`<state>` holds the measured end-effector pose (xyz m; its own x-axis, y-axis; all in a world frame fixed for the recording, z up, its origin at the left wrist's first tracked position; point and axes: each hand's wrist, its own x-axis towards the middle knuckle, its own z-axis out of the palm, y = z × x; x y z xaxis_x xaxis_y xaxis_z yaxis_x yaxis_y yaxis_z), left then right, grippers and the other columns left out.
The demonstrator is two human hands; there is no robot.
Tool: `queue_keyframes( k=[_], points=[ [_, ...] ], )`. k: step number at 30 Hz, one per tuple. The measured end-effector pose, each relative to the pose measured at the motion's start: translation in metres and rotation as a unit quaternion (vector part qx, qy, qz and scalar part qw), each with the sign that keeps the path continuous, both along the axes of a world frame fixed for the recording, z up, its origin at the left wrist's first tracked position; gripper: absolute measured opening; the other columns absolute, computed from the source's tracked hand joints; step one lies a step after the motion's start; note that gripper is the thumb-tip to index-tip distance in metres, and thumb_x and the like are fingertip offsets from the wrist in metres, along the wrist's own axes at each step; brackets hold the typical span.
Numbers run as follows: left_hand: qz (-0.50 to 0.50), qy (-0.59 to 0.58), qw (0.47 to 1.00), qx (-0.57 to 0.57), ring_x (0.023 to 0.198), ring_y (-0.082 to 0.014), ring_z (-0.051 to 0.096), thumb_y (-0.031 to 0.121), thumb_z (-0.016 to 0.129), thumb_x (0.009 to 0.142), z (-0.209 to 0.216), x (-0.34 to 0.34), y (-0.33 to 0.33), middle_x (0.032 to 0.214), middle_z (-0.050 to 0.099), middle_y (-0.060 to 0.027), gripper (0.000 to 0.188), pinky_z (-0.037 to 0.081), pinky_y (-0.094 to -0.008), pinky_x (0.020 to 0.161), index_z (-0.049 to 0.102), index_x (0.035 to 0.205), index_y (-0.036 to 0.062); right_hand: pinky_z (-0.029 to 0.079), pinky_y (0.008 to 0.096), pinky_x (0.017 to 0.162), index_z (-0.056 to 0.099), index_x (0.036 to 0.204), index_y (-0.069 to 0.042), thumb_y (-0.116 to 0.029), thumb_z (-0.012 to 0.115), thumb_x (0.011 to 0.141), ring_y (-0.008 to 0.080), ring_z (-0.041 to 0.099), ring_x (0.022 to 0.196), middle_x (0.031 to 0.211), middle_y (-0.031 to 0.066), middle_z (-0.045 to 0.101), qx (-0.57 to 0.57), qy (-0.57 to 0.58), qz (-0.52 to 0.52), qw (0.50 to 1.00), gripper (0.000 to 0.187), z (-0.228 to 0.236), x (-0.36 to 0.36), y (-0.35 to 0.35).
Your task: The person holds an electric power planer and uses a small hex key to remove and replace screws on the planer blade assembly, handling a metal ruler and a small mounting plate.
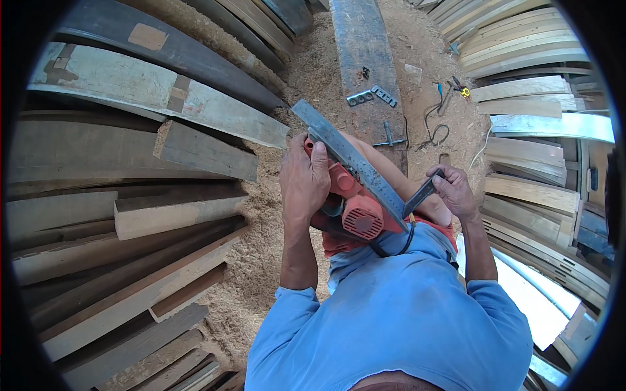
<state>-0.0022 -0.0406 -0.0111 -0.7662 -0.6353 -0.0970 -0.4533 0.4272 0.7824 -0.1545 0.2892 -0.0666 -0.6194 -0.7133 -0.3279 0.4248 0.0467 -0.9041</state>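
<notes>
A red electric planer (362, 218) lies across my lap, tilted on its side, with its long grey metal sole (355, 163) facing up and away from me. My left hand (305, 179) is wrapped round the planer's far left end, its thumb over the red body. My right hand (455, 192) is closed on a small dark L-shaped tool (422, 197), whose exact kind I cannot make out. The tool's lower tip meets or nearly meets the near right end of the sole. A dark cord (409, 241) loops beside the planer over my blue shirt.
Ahead lies a long worn board (365, 52) bearing metal parts (360, 98) and a T-handled wrench (389, 135). Right of it are a cable (427, 120) and yellow-handled pliers (464, 92). Timber beams (176, 98) stack at left, planks (528, 45) at right. Wood shavings (261, 260) cover the floor.
</notes>
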Motion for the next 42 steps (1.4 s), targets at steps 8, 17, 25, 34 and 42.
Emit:
queue_keyframes(
  k=[8, 17, 25, 34, 42],
  points=[
    [-0.01, -0.035, 0.999, -0.013, 0.108, -0.0511, 0.06, 0.045, 0.049, 0.107, 0.003, -0.01, 0.003, 0.113, 0.067, -0.0326, 0.057, 0.044, -0.0568, 0.096, 0.053, 0.134, -0.0049, 0.058, 0.0272, 0.081, 0.066, 0.116, 0.002, -0.015, 0.069, 0.102, 0.0119, 0.07, 0.089, 0.096, 0.007, 0.072, 0.003, 0.01, -0.016, 1.0, 0.022, -0.004, 0.0, 0.009],
    [-0.006, -0.028, 1.0, 0.012, 0.108, -0.0486, 0.062, 0.044, 0.051, 0.106, -0.003, -0.009, 0.0, 0.113, 0.067, -0.0313, 0.055, 0.046, -0.0558, 0.095, 0.054, 0.133, -0.0038, 0.055, 0.0253, 0.081, 0.067, 0.115, 0.001, -0.014, 0.067, 0.102, 0.0098, 0.069, 0.087, 0.096, 0.0056, 0.073, 0.02, 0.032, -0.013, 0.999, 0.02, 0.005, 0.002, 0.008],
    [0.02, 0.067, 0.98, 0.185, 0.085, -0.014, 0.056, 0.045, 0.049, 0.111, -0.048, 0.016, -0.031, 0.098, 0.063, -0.0035, 0.049, 0.048, -0.0314, 0.079, 0.057, 0.133, 0.0014, 0.053, 0.0237, 0.075, 0.068, 0.112, 0.001, -0.008, 0.065, 0.099, 0.0066, 0.065, 0.081, 0.089, 0.0019, 0.071, 0.083, 0.169, 0.01, 0.982, 0.017, 0.067, 0.017, -0.043],
    [0.019, 0.214, 0.929, 0.302, 0.112, -0.012, 0.056, 0.047, 0.04, 0.113, -0.062, 0.044, -0.027, 0.12, 0.061, -0.0031, 0.048, 0.049, -0.0338, 0.1, 0.055, 0.133, 0.0058, 0.049, 0.025, 0.067, 0.07, 0.107, 0.002, -0.008, 0.067, 0.096, 0.0055, 0.059, 0.073, 0.078, 0.0009, 0.065, 0.078, 0.245, 0.05, 0.965, 0.015, 0.089, 0.031, -0.066],
    [-0.02, 0.26, 0.89, 0.373, 0.111, -0.021, 0.068, 0.056, 0.042, 0.11, -0.089, 0.052, -0.035, 0.125, 0.066, -0.011, 0.059, 0.058, -0.0379, 0.095, 0.052, 0.138, 0.006, 0.051, 0.0292, 0.067, 0.071, 0.103, 0.004, -0.012, 0.066, 0.097, 0.0086, 0.061, 0.072, 0.075, 0.0043, 0.066, 0.059, 0.301, 0.064, 0.95, 0.017, 0.107, 0.044, -0.075]
  ],
)
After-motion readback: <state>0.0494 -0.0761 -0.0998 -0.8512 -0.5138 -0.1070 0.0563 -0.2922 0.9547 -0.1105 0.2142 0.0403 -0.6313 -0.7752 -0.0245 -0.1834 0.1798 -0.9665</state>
